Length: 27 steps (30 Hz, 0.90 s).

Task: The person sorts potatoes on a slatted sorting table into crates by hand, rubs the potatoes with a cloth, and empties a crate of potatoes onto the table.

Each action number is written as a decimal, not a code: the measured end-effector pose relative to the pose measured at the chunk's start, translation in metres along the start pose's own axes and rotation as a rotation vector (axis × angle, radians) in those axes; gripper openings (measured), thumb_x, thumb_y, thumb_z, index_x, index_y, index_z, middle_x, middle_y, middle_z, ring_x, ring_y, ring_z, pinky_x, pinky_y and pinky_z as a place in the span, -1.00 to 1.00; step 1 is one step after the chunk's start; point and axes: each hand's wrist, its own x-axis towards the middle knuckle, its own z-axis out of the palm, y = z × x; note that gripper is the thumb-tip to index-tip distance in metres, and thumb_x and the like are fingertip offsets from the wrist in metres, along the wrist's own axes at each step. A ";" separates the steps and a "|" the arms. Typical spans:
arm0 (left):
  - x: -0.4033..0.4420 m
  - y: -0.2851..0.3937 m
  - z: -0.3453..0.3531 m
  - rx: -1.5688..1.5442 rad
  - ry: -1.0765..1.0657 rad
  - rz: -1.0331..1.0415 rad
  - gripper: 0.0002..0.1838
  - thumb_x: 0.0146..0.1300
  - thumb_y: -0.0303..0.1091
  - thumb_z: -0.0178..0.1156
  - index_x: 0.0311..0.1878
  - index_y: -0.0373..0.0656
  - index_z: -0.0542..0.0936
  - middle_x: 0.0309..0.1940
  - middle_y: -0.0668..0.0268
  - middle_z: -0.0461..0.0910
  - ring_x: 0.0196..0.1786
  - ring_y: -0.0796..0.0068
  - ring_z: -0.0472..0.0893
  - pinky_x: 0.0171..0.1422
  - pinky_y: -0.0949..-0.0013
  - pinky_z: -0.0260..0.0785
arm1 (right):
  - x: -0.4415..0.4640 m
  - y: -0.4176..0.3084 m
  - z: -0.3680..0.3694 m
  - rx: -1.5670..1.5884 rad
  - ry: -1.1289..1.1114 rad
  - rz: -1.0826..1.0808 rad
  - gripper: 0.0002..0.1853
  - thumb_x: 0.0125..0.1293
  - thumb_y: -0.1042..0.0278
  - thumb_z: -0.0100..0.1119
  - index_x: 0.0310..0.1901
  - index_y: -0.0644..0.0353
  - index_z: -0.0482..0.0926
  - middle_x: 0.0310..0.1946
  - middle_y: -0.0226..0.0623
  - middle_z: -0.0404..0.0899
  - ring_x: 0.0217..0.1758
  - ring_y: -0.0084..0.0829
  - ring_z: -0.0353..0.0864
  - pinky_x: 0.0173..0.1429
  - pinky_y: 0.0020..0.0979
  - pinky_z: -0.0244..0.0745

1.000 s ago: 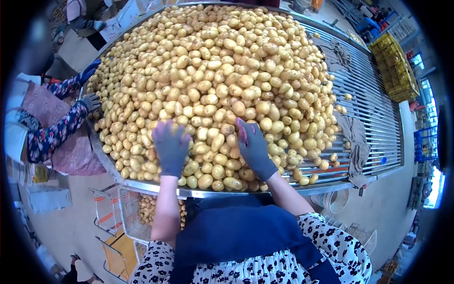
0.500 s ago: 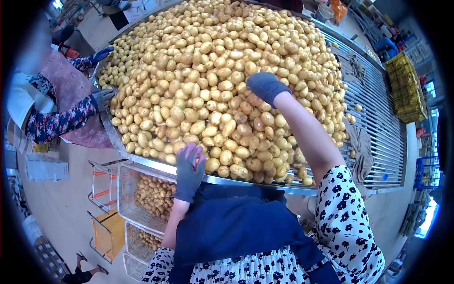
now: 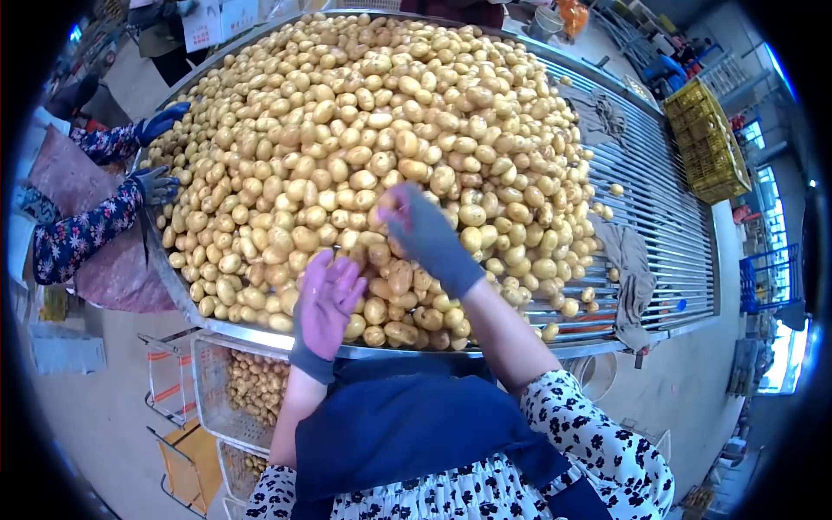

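Note:
A large heap of small, yellow-brown potatoes point(image 3: 329, 147) covers the metal sorting table in front of me. My left hand point(image 3: 324, 305), in a grey glove with a pink palm, is at the near edge of the heap. Its palm is turned up, fingers spread, with nothing resting in it. Just above and to the right, my right hand point(image 3: 426, 236) reaches over the potatoes in a matching glove. Its fingers curl around a potato point(image 3: 389, 206), partly covered and a little blurred.
To the right lie metal rollers point(image 3: 667, 208) with grey cloths point(image 3: 628, 277) and a few stray potatoes. A yellow crate point(image 3: 706, 143) stands at the far right. Below the near edge is a white basket point(image 3: 208, 381) of potatoes. At left, a co-worker's gloved hands point(image 3: 156, 185) touch the heap.
My right hand has moved left and nearer, and now has a potato in its fingers. My left hand has turned palm up and opened. The view has shifted slightly.

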 end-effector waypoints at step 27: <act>-0.024 0.030 -0.069 -0.721 -0.210 -0.219 -0.63 0.33 -0.17 0.02 0.11 -0.13 0.53 0.17 0.08 0.41 -0.10 0.35 0.44 -0.15 0.48 0.37 | -0.032 0.028 -0.021 -0.632 0.052 -0.121 -0.66 0.24 0.37 0.12 0.07 0.03 0.53 -0.04 -0.24 0.56 -0.01 -0.18 0.58 0.01 -0.26 0.52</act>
